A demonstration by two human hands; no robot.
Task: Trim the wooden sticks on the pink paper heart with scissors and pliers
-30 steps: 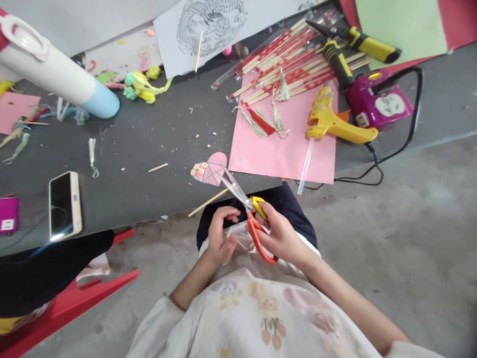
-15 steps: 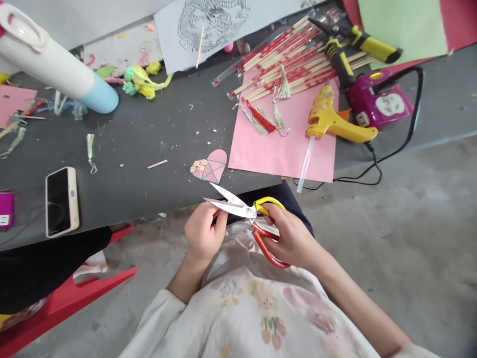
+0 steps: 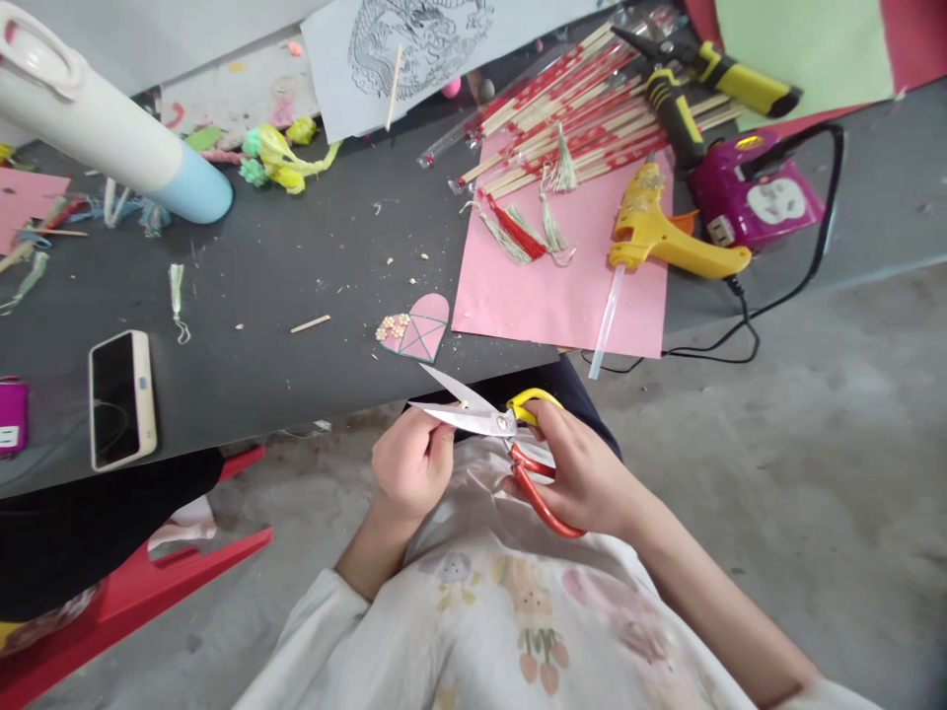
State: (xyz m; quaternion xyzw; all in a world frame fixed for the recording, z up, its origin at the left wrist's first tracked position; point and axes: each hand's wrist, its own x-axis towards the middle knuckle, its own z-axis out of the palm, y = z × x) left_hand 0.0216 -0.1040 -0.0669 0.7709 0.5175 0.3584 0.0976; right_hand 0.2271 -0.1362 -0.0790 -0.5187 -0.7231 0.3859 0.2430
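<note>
My right hand (image 3: 584, 463) grips a pair of scissors (image 3: 473, 421) with one yellow and one red handle. The blades are parted and point left. My left hand (image 3: 414, 459) is closed, thumb against the fingers, right beside the lower blade. A tiny pale tip, like the end of a thin stick (image 3: 464, 404), shows between the blades above that thumb; the rest is hidden. Just beyond the blade tips, on the table edge, lies a pink paper heart (image 3: 425, 327) with green lines. Small pale round pieces (image 3: 392, 325) cover part of its left lobe.
Pink paper (image 3: 562, 306) holds tassels (image 3: 518, 232) and a yellow glue gun (image 3: 658, 227). Behind are wrapped chopsticks (image 3: 547, 118), pliers (image 3: 688, 89) and a purple box (image 3: 755, 197). A phone (image 3: 118, 399), bottle (image 3: 125, 128) and short stick (image 3: 311, 323) lie left. A red stool (image 3: 163, 602) stands below.
Both hands and the scissors have shifted slightly right and towards me. The scissors look opened a little wider, and the pale tip between the blades shows more clearly.
</note>
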